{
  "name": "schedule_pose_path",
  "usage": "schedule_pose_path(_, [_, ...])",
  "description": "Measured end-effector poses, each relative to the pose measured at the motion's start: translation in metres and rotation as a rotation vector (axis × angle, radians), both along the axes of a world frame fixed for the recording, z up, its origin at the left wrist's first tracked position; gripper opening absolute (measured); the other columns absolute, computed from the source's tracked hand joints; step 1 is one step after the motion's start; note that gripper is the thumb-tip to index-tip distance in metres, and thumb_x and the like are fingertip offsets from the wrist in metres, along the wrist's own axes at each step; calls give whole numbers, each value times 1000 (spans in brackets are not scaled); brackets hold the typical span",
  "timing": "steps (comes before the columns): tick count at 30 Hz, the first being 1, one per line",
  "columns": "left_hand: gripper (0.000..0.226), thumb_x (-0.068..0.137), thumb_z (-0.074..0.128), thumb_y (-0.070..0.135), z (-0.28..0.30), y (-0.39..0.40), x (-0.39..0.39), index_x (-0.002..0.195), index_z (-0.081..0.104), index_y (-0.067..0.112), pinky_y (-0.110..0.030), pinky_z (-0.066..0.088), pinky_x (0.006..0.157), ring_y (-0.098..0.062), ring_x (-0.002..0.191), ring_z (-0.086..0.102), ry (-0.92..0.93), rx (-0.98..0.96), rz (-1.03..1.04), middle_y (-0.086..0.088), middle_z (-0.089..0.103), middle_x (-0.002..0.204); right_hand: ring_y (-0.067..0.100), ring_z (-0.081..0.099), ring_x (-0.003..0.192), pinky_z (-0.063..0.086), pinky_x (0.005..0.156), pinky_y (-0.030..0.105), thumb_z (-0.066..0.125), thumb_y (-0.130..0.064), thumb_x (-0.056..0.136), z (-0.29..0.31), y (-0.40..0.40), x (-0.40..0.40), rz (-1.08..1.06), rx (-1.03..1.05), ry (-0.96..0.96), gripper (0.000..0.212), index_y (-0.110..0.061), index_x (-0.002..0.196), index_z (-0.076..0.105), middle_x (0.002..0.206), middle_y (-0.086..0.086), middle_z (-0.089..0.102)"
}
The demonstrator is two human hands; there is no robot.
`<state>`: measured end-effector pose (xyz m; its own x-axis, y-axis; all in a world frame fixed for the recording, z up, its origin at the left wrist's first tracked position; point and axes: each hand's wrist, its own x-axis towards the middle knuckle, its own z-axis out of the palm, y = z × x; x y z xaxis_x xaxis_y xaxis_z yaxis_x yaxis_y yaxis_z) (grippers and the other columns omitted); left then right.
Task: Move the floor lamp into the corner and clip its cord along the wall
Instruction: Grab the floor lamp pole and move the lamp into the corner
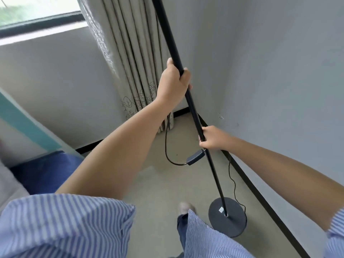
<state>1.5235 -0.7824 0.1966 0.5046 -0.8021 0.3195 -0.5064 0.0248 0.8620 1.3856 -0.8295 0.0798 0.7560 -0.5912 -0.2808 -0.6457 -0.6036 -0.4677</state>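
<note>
Corner floor (167,185) — both hands on lamp pole (193,108)

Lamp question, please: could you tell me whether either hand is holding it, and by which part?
Both hold the lamp by its pole: the left hand higher up, the right hand lower, just above the cord switch.

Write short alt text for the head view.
Both hands grip a black floor lamp pole, left hand above right hand, near a room corner. Its round base sits by the right wall's baseboard, cord looping loose.
</note>
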Motion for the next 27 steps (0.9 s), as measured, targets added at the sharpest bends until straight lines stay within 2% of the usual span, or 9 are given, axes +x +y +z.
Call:
schedule_pose_path(4, [8,95,37,8,1,-63,53,91,31,13,-2,32,29,10,27,46,-32,41,-16,4,54,53,41,60,84,50,72,44,48,-3,74,0,-59,54,-12,1,19,14,5,85,53,91,25,64])
schedule_pose_path(6, [5,94,37,8,4,-91,80,93,34,11,-3,29,27,8,24,43,-46,59,-17,5,55,52,40,60,84,52,76,46,48,-4,75,0,-86,82,-8,-2,21,15,4,86,54,92,24,64])
schedule_pose_path(10, [7,92,38,7,4,-149,133,95,34,12,-19,38,39,-2,35,44,-71,85,-34,7,56,51,37,59,84,50,75,42,49,-6,76,-1,-140,137,-36,8,9,12,2,84,54,93,21,63])
schedule_pose_path(14, [11,93,39,8,1,-209,188,94,29,14,-24,41,47,-16,47,48,-73,105,-82,6,55,53,37,58,83,38,66,32,49,-2,77,-5,-194,194,-59,23,0,6,3,78,53,85,23,59])
schedule_pose_path(17, [10,94,40,10,-3,-253,233,94,31,14,-23,42,46,-12,49,50,-68,119,-110,7,55,54,37,57,83,42,67,36,49,-1,78,-7,-234,238,-64,23,-1,4,0,77,53,80,19,55])
schedule_pose_path(20, [8,95,40,13,-2,-297,276,94,33,15,-23,43,46,-9,50,50,-71,135,-123,8,55,56,34,58,83,48,77,42,51,-4,81,-5,-275,281,-101,53,1,8,-8,75,49,79,14,55])
schedule_pose_path(22, [6,95,40,14,0,-326,298,100,37,12,-23,42,46,-6,48,49,-69,141,-125,8,56,57,29,55,76,47,68,36,51,-5,82,-5,-303,305,-142,58,4,18,-13,67,45,70,5,52])
schedule_pose_path(24, [16,96,39,15,2,-354,314,109,38,6,-23,42,46,-4,48,49,-83,156,-129,4,59,61,24,50,70,40,59,29,51,-4,82,-6,-330,325,-184,68,-2,29,-18,60,41,60,-3,45])
schedule_pose_path(27, [10,96,39,16,0,-391,330,105,37,10,-25,42,46,-4,48,50,-93,197,-132,-3,63,70,23,51,72,40,61,29,51,-3,82,-11,-369,346,-234,81,-18,24,-16,62,43,67,2,52])
